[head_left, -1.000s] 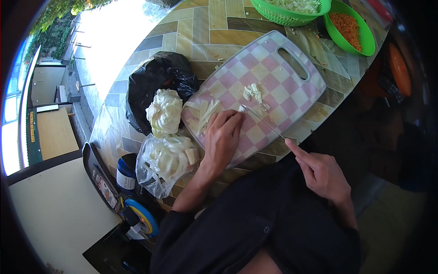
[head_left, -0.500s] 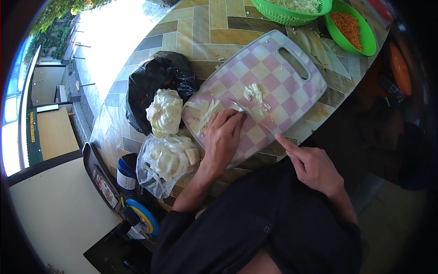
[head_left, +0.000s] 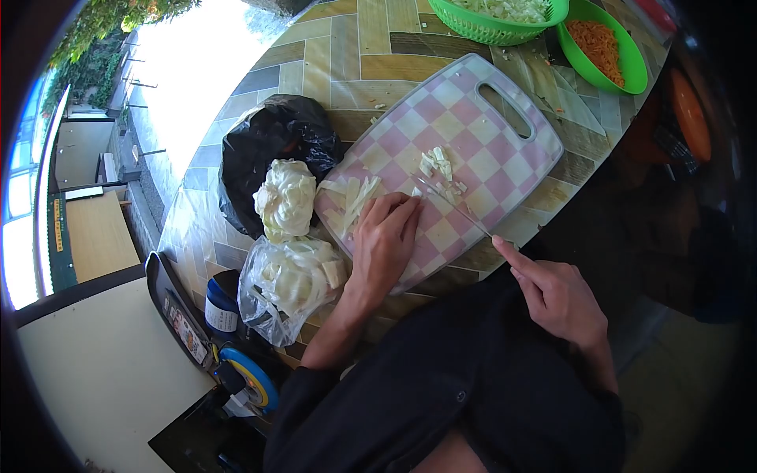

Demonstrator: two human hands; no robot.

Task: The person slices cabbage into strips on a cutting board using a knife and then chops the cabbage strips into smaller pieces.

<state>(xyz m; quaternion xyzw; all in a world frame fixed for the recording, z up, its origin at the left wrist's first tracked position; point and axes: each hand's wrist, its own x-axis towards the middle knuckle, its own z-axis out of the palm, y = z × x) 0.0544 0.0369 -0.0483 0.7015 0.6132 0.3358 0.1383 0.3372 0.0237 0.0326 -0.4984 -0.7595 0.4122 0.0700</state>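
A pink-and-white checkered cutting board (head_left: 473, 118) lies on the table. My left hand (head_left: 384, 240) presses curled fingers on pale vegetable strips at the board's lower left; loose strips (head_left: 352, 201) lie beside it. My right hand (head_left: 556, 299) grips a knife (head_left: 461, 211), index finger stretched along it, the blade reaching to just right of my left fingertips. Small chopped pieces (head_left: 436, 163) sit above the blade. Left of the board are a whole pale cabbage (head_left: 285, 197) and another in a clear plastic bag (head_left: 290, 276).
A black plastic bag (head_left: 272, 130) stands behind the cabbage. At the top right are a green basket (head_left: 505, 30) of shredded pale vegetable and a green bowl (head_left: 587, 61) of shredded carrot. A blue and yellow round object (head_left: 256, 378) is at the lower left.
The knife and my right hand moved up and left, then back down and right. My left hand stays on the strips. The view has shifted slightly.
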